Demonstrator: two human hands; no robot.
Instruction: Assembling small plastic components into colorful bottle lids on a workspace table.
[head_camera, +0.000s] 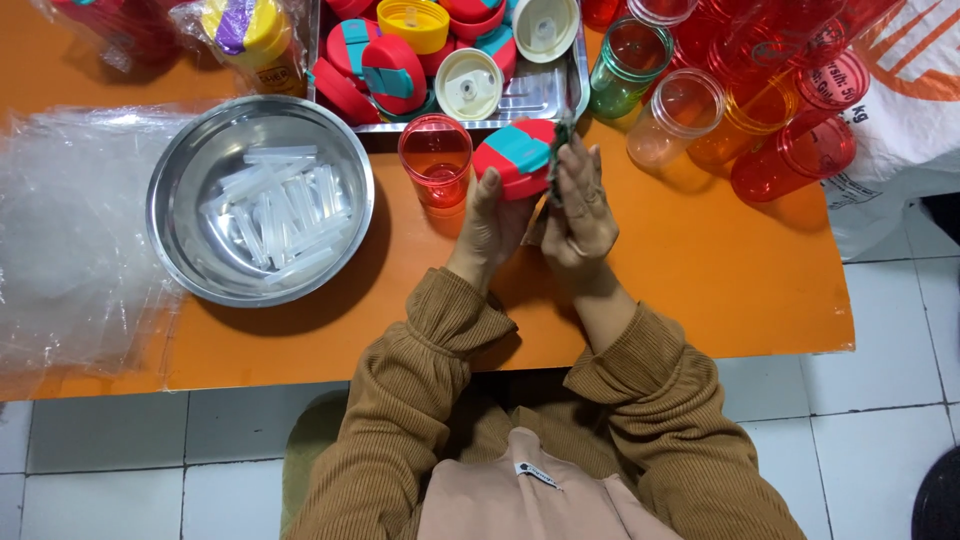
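Observation:
My left hand (490, 225) holds a red lid with a teal flap (515, 150) from below, above the orange table (700, 270). My right hand (580, 205) is raised beside the lid, fingers together, pressing a small dark green piece (562, 135) against the lid's right edge. A red see-through cup (436, 160) stands upright just left of the lid. Both my arms wear brown ribbed sleeves.
A steel bowl (190, 170) of clear plastic straws sits to the left. A metal tray (545, 95) at the back holds several red, yellow and white lids. Coloured see-through cups (760, 110) lie at the back right. Clear plastic bags (70, 230) cover the left end.

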